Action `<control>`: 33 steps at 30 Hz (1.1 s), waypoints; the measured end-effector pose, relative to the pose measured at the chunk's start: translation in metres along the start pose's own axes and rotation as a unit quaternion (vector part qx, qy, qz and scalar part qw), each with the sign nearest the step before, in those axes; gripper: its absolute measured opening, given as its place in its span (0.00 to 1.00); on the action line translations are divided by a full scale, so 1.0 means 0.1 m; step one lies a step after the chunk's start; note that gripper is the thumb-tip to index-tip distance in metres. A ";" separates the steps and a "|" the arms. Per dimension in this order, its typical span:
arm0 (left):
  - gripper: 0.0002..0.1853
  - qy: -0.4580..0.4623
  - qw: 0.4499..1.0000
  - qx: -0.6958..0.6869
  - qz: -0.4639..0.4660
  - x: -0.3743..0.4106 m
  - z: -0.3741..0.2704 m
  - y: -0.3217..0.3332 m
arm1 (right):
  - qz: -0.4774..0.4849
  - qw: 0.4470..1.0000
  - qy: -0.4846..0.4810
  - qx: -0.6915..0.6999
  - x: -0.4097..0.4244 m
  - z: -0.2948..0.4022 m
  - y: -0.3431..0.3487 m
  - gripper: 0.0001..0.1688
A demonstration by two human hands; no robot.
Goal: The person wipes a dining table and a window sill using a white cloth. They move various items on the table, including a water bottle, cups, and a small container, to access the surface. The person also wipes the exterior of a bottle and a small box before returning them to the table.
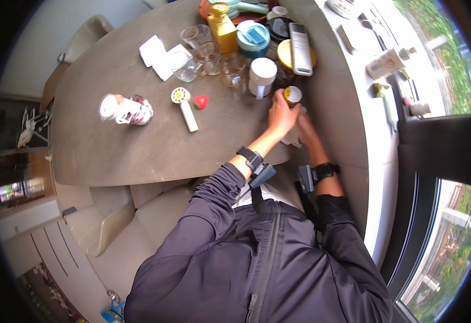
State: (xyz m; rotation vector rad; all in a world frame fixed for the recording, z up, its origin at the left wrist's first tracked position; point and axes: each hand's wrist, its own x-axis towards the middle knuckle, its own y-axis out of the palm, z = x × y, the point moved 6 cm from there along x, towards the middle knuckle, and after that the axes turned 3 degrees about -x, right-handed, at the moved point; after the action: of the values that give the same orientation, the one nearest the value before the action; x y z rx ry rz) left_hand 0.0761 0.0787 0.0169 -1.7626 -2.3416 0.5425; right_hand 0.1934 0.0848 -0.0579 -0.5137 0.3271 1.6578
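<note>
Near the table's right edge, my left hand (282,114) is closed around a small jar with a white and yellow lid (293,95). My right hand (306,125) is close against it on the right, partly hidden; whether it also grips the jar I cannot tell. Below the hands lies a pale crumpled piece (292,137), perhaps tissue or plastic. Just beyond the jar stands a white-lidded container with a handle (262,76). A white handheld fan (188,113) and a red strawberry-shaped item (201,102) lie further left on the grey table (118,161).
Glass cups (233,72), a gold bottle (222,30), a blue-lidded jar (253,38) and a remote control (301,50) crowd the far side. White napkins (154,52) and a patterned bottle (128,110) are on the left. A white windowsill (374,161) runs along the right.
</note>
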 end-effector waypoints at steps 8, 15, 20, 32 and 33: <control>0.23 0.207 0.978 -0.005 -0.028 -0.59 0.00 -1.23 | 0.130 0.991 0.029 0.009 -0.60 -0.05 0.19 0.20; 0.26 0.001 0.962 0.183 -0.202 -0.26 1.25 -2.50 | 0.071 0.952 -0.268 -0.129 -0.64 0.37 1.44 0.26; 0.30 -0.102 0.972 0.149 -0.147 0.02 1.49 -2.53 | 0.083 0.752 -0.321 -0.570 -0.85 0.08 2.36 0.43; 0.20 -0.022 0.998 0.035 0.049 -0.43 1.05 -2.36 | 0.016 0.784 -0.320 -0.531 -1.03 -0.16 0.77 0.36; 0.20 0.029 0.996 0.048 0.065 -0.48 0.91 -2.23 | -0.017 0.803 -0.318 -0.504 -1.02 -0.11 0.67 0.36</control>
State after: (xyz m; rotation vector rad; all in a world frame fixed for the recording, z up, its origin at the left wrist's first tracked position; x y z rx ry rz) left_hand -0.1407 -0.0374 0.0217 -1.8695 -2.1370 0.6039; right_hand 0.1389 -0.0179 -0.0205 -0.6716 -1.1246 1.7657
